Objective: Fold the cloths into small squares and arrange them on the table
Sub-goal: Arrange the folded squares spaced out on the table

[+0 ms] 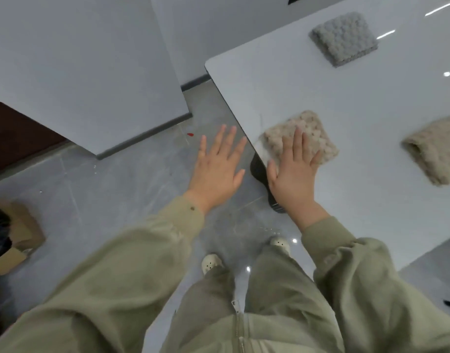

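Observation:
Three folded cloth squares lie on the white table [358, 103]. A beige folded cloth [307, 131] sits near the table's left edge, and my right hand [292, 171] rests flat on its near corner with fingers spread. A second beige folded cloth [437, 151] lies to the right, partly cut off by the frame. A grey folded cloth [343, 38] lies further back. My left hand [218, 164] hovers open over the floor, left of the table's edge, holding nothing.
A dark table leg [263, 179] stands under the table's left edge. A white panel [91, 72] stands at the left. A cardboard box [17, 235] sits on the grey tiled floor at far left. My feet [211, 263] stand below.

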Demonstrator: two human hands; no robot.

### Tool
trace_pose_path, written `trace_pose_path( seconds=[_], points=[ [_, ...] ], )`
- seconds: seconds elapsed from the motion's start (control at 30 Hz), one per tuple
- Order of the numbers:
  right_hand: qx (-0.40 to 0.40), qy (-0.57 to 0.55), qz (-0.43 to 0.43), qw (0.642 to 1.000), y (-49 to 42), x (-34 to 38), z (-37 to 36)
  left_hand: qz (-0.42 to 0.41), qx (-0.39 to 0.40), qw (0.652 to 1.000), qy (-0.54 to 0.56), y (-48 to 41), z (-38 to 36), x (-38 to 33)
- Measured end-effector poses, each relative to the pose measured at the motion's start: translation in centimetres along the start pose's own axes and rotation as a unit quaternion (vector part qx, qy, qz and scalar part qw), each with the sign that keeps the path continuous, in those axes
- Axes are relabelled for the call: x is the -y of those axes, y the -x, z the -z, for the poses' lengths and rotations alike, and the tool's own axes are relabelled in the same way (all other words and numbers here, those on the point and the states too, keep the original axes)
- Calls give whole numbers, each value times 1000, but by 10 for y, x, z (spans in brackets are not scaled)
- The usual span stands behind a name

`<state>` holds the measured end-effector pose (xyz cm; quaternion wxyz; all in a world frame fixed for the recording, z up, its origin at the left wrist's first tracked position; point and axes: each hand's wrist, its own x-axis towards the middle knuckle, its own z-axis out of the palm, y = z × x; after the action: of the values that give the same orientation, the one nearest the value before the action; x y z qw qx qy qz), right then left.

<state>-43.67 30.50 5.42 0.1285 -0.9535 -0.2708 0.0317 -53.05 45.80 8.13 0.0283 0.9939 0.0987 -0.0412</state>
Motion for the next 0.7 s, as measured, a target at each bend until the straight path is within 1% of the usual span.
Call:
trace_pose_path(
  seconds=[0.23, 0.33, 0.43, 0.5, 0.57, 0.63, 0.7],
  points=[
    [-30, 22, -114, 993, 0, -12, 13, -102, 17, 994, 23, -45, 5, -5],
    [-34, 14, -153, 988, -6, -27, 7, -145, 24, 988, 48, -77, -5, -12],
    [-47, -13, -195, 980, -15, -41, -6, -202, 35, 978, 41, -109, -19, -20],
    [-51, -56, -231, 970, -18, -44, -12, -225, 73, 970, 60, -128, -25, -24],
    [-62, -140, -266, 952, -19, -45, -16, -223, 100, 963, 115, -143, -30, -24],
    [-89, -238, -295, 921, -16, -45, -17, -207, 111, 952, 197, -155, -34, -22],
    [-116, -309, -334, 883, -11, -45, -15, -165, 133, 930, 301, -164, -35, -20]
  ],
)
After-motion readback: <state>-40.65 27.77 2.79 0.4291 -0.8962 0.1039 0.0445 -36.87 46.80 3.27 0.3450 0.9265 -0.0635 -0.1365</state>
